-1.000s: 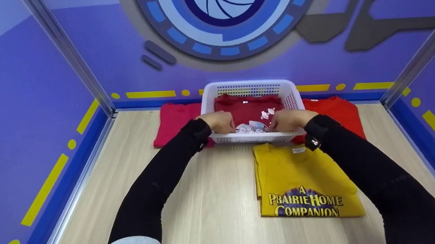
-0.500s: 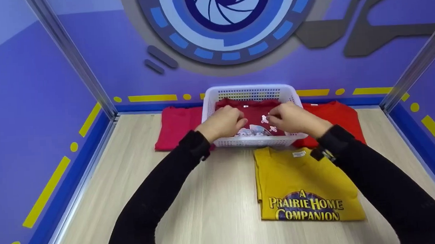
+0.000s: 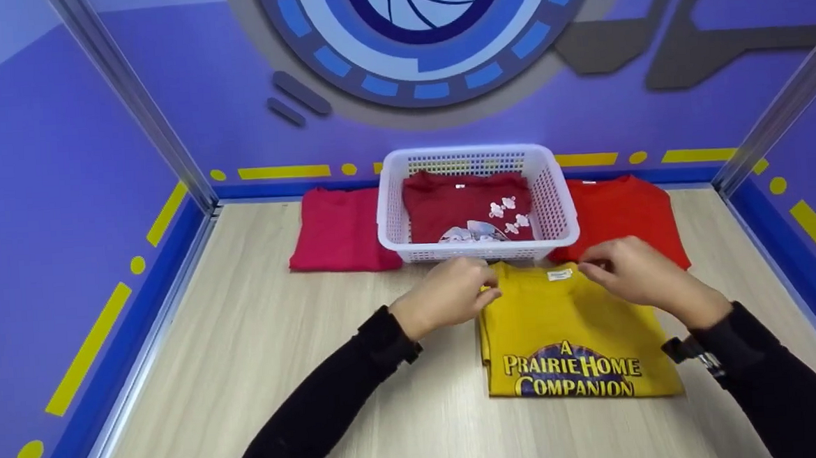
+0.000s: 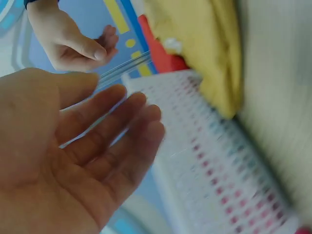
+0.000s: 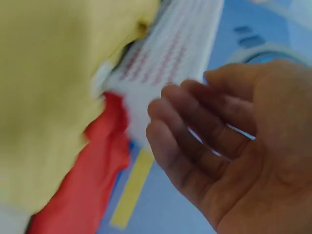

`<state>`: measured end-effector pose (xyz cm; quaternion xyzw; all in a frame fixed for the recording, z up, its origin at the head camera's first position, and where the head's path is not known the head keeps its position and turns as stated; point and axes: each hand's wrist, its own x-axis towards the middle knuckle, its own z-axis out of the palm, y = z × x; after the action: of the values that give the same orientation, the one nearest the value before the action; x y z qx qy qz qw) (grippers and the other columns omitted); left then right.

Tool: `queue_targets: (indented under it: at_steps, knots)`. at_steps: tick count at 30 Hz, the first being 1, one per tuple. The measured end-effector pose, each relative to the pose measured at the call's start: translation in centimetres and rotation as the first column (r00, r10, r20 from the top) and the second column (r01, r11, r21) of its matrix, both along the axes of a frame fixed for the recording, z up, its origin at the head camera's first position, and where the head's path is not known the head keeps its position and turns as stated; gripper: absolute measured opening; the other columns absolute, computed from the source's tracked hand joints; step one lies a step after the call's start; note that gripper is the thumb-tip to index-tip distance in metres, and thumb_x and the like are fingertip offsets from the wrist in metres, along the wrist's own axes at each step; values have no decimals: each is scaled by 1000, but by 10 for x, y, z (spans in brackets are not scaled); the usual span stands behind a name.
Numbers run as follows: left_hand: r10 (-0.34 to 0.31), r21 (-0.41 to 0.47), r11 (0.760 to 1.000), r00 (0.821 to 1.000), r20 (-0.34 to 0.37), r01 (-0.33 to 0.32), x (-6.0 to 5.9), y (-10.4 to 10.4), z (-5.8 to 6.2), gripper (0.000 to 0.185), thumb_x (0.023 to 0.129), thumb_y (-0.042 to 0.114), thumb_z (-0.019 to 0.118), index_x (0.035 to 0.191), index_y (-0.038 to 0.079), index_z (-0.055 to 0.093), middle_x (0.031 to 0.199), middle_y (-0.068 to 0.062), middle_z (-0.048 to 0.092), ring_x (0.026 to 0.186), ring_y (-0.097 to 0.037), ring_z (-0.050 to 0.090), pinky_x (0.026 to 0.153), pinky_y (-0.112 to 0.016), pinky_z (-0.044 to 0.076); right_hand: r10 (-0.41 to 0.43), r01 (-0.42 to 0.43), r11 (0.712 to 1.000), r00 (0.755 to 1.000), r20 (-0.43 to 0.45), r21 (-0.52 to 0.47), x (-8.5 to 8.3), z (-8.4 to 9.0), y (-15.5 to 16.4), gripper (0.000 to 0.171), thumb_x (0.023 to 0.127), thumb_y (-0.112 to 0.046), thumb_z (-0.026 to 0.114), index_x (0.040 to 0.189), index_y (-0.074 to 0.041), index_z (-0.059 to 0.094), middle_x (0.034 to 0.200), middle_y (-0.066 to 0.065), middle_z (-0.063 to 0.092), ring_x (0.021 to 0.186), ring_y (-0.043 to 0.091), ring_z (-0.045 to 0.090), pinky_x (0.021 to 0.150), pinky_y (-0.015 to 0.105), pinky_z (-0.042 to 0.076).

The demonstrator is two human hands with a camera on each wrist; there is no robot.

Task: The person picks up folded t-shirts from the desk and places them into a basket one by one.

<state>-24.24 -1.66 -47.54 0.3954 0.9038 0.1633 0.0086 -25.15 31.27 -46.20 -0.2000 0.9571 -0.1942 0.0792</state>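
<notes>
A folded yellow T-shirt (image 3: 573, 318) with printed lettering lies on the table in front of the white basket (image 3: 479, 252). My left hand (image 3: 450, 293) hovers by the shirt's upper left corner, fingers loosely bent and holding nothing. Over its upper right side is my right hand (image 3: 644, 276), also with nothing in it. Both wrist views show relaxed, slightly curved fingers apart from the cloth. Inside the basket a folded dark red shirt (image 3: 463, 209) with white and grey prints lies flat.
A folded pink shirt (image 3: 342, 229) lies left of the basket and a folded bright red shirt (image 3: 620, 211) lies right of it. Blue-purple panels (image 3: 164, 102) wall the wooden table (image 3: 304, 374) at the back and both sides.
Both hands have left the basket and come back toward the body, to the top of the yellow T-shirt. The dark red shirt stays in the basket.
</notes>
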Motion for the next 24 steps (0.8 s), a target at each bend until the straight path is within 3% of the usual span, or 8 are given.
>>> queue_targets:
  at_steps: [5, 11, 14, 19, 24]
  knots:
    - [5, -82, 997, 1000, 24, -3, -4, 18, -25, 14, 105, 19, 74, 110, 12, 85, 102, -2, 80, 95, -19, 75, 89, -32, 63, -110, 110, 990, 994, -7, 84, 8, -25, 38, 22, 101, -17, 80, 116, 0, 82, 99, 11, 78, 87, 25, 66, 87, 53, 65]
    - [5, -124, 992, 999, 36, 0, -6, 37, -45, 14, 104, 22, 75, 99, 13, 83, 96, -1, 77, 94, -20, 73, 88, -32, 61, -130, 128, 990, 990, 46, 59, 15, -52, 61, 21, 100, -15, 81, 114, 1, 81, 101, 14, 76, 89, 27, 63, 85, 50, 63]
    - [5, -150, 989, 1000, 25, -1, -7, 42, -51, 15, 104, 25, 76, 98, 13, 83, 100, -2, 76, 96, -20, 71, 90, -32, 60, -135, 132, 990, 989, 67, 41, 16, -58, 64, 24, 100, -15, 81, 116, 2, 80, 102, 14, 74, 89, 27, 63, 85, 49, 63]
    - [27, -163, 986, 1000, 1, -26, -9, 46, -56, 14, 101, 26, 80, 99, 13, 83, 108, -4, 72, 101, -22, 69, 92, -33, 59, -130, 128, 990, 991, 21, 53, 17, -62, 60, 19, 99, -11, 80, 112, 2, 79, 98, 13, 70, 87, 27, 60, 86, 50, 61]
    - [49, -177, 983, 999, 20, -45, -7, 42, -59, 14, 100, 27, 82, 103, 14, 84, 112, -4, 73, 109, -25, 68, 100, -35, 58, -128, 127, 991, 992, 19, 52, 18, -68, 54, 16, 99, -11, 79, 111, 1, 80, 98, 12, 70, 87, 26, 61, 85, 49, 61]
